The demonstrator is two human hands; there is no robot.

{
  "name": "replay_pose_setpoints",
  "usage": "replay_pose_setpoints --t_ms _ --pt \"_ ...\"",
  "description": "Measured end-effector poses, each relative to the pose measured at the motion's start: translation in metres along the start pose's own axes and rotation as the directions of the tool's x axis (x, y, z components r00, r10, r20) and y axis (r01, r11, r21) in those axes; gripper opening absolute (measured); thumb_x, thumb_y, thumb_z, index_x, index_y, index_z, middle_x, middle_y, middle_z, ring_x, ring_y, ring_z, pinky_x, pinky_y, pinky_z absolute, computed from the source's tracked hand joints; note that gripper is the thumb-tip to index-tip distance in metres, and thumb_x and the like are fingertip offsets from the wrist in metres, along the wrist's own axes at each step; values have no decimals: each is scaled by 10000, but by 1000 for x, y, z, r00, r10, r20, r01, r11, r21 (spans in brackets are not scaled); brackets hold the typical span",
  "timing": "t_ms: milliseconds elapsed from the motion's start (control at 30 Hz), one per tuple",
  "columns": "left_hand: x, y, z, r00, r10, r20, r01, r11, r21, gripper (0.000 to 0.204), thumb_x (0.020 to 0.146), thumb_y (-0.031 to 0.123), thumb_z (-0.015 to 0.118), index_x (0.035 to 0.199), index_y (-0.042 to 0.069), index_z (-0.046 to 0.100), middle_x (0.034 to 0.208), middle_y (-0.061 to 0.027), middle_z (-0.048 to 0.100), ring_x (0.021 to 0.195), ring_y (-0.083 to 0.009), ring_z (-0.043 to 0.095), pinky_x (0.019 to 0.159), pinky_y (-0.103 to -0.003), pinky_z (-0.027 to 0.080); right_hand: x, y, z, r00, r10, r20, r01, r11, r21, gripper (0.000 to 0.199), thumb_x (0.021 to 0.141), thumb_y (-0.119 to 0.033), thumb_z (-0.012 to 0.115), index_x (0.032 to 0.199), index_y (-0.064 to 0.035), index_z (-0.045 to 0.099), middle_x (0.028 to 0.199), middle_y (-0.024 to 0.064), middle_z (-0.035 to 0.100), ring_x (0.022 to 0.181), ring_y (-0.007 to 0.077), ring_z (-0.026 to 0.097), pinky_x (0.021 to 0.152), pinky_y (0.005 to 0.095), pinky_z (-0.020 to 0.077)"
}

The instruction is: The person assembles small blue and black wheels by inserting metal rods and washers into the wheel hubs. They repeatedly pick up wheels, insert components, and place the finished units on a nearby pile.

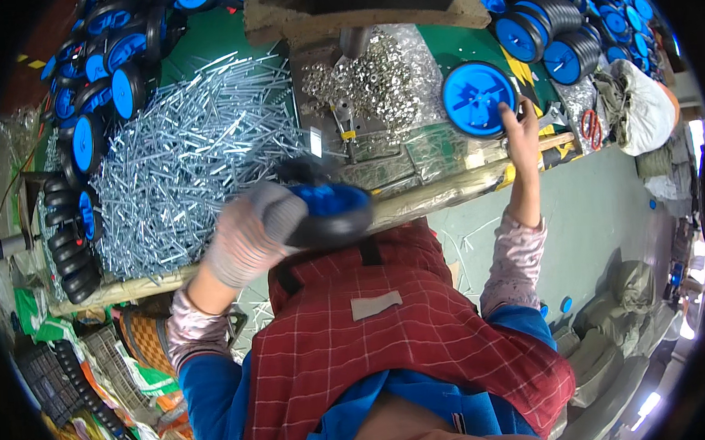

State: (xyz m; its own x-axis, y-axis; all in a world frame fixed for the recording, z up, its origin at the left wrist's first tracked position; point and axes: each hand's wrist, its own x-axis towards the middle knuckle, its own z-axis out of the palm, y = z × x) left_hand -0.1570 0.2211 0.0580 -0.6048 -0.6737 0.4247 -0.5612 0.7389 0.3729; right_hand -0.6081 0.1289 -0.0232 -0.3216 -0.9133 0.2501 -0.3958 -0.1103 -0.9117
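Observation:
My left hand (251, 232), in a striped grey glove, grips a black-tyred wheel (338, 224) with a blue hub, held tilted over the front edge of the bench. Motion blurs it, and a second dark round shape just behind it is too smeared to name. My bare right hand (525, 134) has its thumb on the face of another blue-hubbed wheel (473, 97) and its fingers at the right rim. Left of centre lies a big heap of metal rods (193, 164). Small shiny metal pieces (374, 81) are piled at the middle back.
A heavy metal machine head (367, 7) overhangs the bench's far middle. Many wheels are stacked at the left (86, 145) and far right (549, 30). Red-handled scissors (591, 129) lie at the right, beside a white sack (642, 105). Crates (115, 364) stand lower left.

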Motion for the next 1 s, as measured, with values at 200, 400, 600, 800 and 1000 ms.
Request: replay_pose_setpoints --t_ms 200,400,600,800,1000 --pt "6 33 53 996 -86 38 93 856 -509 531 560 196 894 970 73 580 840 -100 600 775 -296 628 660 -389 531 -77 -85 69 923 54 381 -17 995 -98 232 871 -191 683 987 3 631 704 -42 572 622 53 457 558 226 385" --pt "7 29 58 967 -191 169 253 815 -522 665 489 240 968 970 72 540 832 -88 613 755 -248 633 683 -364 516 -82 -108 74 890 -17 456 88 987 -136 342 801 -201 736 1053 3 626 691 54 621 621 108 580 598 256 462" --pt "-2 17 55 940 -226 255 335 751 -569 469 622 224 894 962 52 621 853 -89 641 811 -286 641 743 -363 522 -91 -93 77 647 -412 642 420 895 150 486 772 -269 776 1149 -20 599 902 172 688 844 330 697 744 374 549" --pt "-62 -22 85 950 -276 146 312 849 -427 492 563 281 903 886 63 603 757 -119 614 684 -330 628 589 -410 520 -54 -49 119 855 -251 453 355 921 -160 133 847 -75 685 964 -12 692 840 133 657 749 251 664 662 330 510" --pt "-68 -28 101 961 -230 -154 135 876 -463 562 544 282 907 936 44 582 799 -136 629 689 -335 649 586 -393 534 -40 -26 139 841 -289 457 433 866 -250 126 796 -61 719 919 -40 703 803 101 628 739 257 636 662 336 511"
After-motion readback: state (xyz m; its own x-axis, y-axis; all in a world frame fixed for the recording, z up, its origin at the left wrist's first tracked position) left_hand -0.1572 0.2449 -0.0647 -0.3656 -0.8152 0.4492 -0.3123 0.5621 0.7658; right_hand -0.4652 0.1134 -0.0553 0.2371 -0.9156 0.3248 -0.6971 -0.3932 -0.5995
